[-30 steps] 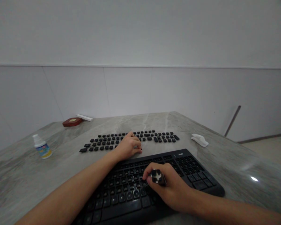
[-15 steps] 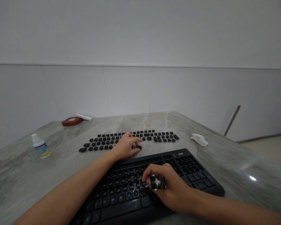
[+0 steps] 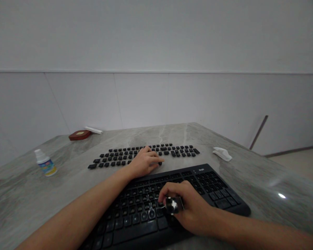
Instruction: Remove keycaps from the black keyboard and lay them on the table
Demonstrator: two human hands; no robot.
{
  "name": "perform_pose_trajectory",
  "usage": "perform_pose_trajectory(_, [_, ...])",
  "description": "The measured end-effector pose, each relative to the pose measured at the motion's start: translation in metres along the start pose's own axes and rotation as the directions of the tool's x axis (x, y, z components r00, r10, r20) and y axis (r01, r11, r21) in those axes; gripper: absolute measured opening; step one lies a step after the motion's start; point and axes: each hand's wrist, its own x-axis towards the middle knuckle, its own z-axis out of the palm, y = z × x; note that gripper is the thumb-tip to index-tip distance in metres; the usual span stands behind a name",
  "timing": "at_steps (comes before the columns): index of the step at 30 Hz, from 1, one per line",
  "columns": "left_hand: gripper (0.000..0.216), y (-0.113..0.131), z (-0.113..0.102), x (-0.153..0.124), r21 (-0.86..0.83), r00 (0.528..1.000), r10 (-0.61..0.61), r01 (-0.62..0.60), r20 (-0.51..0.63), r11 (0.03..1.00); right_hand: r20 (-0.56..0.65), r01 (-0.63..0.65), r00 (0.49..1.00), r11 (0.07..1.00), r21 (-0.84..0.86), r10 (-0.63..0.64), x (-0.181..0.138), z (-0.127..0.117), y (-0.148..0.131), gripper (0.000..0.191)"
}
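Note:
My left hand [image 3: 144, 161] reaches over the rows of loose black keycaps [image 3: 118, 158], its fingers stretched out. A dark keycap [image 3: 160, 163] lies at its fingertips. Closer to me, my right hand [image 3: 186, 205] is closed around a keycap puller [image 3: 174, 205] with a dark, shiny handle. The puller's thin wire end is over the black keyboard [image 3: 135, 229], among its keys. Many upper key positions on the keyboard show bare switch sockets, while the lower rows and the right-hand number block still carry some caps. My left forearm covers part of the keyboard's left side.
To the left stands a white spray bottle [image 3: 45, 163] with a colourful label. A reddish-brown box [image 3: 79, 135] and a white strip [image 3: 93, 130] lie at the back left. A crumpled white tissue [image 3: 222, 153] rests to the right on the grey marble table [image 3: 253, 184].
My left hand has shifted slightly right along the keycaps, and its fingers have straightened over the keycap at their tips. The right hand with the keycap puller has hardly moved.

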Motion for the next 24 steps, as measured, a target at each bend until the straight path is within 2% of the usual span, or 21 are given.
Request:
perform_pose_trajectory(3, [0.017, -0.0025, 0.0019, 0.0015, -0.010, 0.999, -0.024, 0.024, 0.026, 1.000, -0.003, 0.018, 1.000, 1.000, -0.001, -0.018, -0.0001, 0.0001, 0.0000, 0.024])
perform_pose_trajectory(12, [0.010, -0.0054, 0.0012, 0.0006, -0.038, 0.993, -0.115, 0.115, 0.005, 0.993, 0.011, 0.027, 1.000, 0.999, -0.024, -0.027, 0.0010, 0.0002, -0.0004, 0.024])
perform_pose_trajectory(18, [0.004, -0.0054, 0.0013, 0.0021, -0.031, 0.994, -0.112, 0.112, 0.000, 0.993, 0.039, 0.032, 0.999, 0.999, -0.019, -0.031, -0.0004, 0.0006, 0.0001, 0.029])
perform_pose_trajectory(24, [0.008, -0.0070, 0.0010, 0.0016, -0.009, 0.992, -0.122, 0.122, -0.005, 0.992, 0.052, 0.048, 0.997, 0.999, 0.006, -0.048, 0.0003, 0.0017, 0.0026, 0.029])
